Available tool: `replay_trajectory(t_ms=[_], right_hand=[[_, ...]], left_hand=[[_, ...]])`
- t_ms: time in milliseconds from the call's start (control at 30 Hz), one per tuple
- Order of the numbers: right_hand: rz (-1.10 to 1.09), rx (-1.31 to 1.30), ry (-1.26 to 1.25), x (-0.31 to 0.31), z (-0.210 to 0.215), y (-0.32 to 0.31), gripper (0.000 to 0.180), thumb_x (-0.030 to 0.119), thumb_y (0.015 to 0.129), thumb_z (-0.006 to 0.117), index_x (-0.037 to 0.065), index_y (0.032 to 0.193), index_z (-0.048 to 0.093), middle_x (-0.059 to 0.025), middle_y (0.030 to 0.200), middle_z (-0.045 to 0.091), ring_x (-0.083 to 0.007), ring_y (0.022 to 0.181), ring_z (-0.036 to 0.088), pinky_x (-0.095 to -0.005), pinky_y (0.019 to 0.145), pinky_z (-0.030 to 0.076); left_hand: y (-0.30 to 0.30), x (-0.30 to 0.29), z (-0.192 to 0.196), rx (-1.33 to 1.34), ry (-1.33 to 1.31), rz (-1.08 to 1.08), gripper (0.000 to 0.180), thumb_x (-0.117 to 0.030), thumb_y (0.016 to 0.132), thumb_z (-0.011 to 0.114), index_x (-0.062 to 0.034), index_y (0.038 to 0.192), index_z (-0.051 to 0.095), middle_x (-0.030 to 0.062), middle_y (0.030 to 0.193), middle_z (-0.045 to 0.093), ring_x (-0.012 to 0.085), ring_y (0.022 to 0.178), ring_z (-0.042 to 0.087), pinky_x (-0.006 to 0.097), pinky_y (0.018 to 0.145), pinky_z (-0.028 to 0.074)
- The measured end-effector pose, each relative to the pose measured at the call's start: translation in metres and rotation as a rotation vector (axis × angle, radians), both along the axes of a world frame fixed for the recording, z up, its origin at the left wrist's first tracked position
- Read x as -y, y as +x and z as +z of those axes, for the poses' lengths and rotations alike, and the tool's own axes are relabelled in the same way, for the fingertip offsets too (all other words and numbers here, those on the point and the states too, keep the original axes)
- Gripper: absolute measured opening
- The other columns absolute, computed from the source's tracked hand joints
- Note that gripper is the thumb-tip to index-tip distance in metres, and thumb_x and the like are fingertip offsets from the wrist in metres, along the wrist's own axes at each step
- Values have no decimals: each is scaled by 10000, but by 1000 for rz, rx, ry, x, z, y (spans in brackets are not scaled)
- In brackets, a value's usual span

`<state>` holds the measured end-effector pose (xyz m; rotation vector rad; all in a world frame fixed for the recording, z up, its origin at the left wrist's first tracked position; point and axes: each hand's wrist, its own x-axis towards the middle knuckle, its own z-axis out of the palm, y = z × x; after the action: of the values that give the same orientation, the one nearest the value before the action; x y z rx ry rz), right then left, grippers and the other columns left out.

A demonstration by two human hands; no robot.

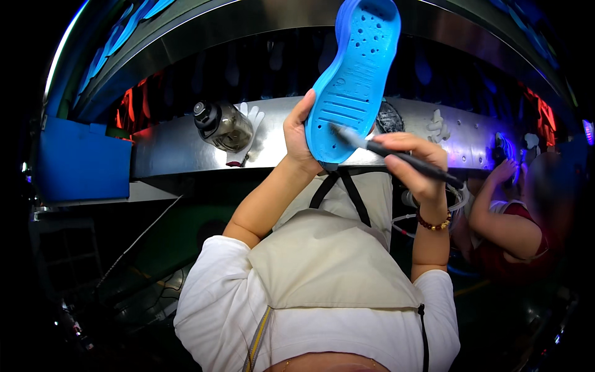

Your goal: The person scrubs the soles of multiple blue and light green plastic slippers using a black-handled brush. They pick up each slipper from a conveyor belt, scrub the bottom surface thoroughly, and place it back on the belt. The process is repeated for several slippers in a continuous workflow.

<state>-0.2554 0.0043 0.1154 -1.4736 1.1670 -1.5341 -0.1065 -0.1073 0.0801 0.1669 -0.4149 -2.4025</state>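
A bright blue shoe sole with holes and ridges is raised above the metal bench edge, tilted a little to the right. My left hand grips its heel end from the left side, thumb along the rim. In my right hand is a brush with a black handle, its pale bristles blurred against the heel area of the sole. Behind the heel, to the right, a dark round dish with whitish smears is partly covered by the sole and my hand.
On the metal bench stand a dark translucent bottle with a white glove beside it. Another white glove lies further right. A blue panel bounds the left end. At the right, a co-worker's arm reaches toward a blue piece.
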Motion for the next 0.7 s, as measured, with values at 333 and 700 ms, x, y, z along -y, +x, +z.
replay_trajectory(t_ms=[333,700], right_hand=[[236,-423,-148,-3,14,16,187,-24,643,655,16,818,602,-113,847,633,-242,803,621,-310,705,483],[580,-534,111,-9,17,-10,200,-8,693,654,11,889,624,-140,933,633,-252,879,618,-312,775,484]], left_hand=[[5,17,-3,127,30,-165,565,-420,858,334,9,1215,426,234,1173,476,387,1021,511,550,869,391],[15,13,16,621,-201,-556,548,-393,789,539,12,1155,483,195,1047,538,235,844,585,326,683,498]])
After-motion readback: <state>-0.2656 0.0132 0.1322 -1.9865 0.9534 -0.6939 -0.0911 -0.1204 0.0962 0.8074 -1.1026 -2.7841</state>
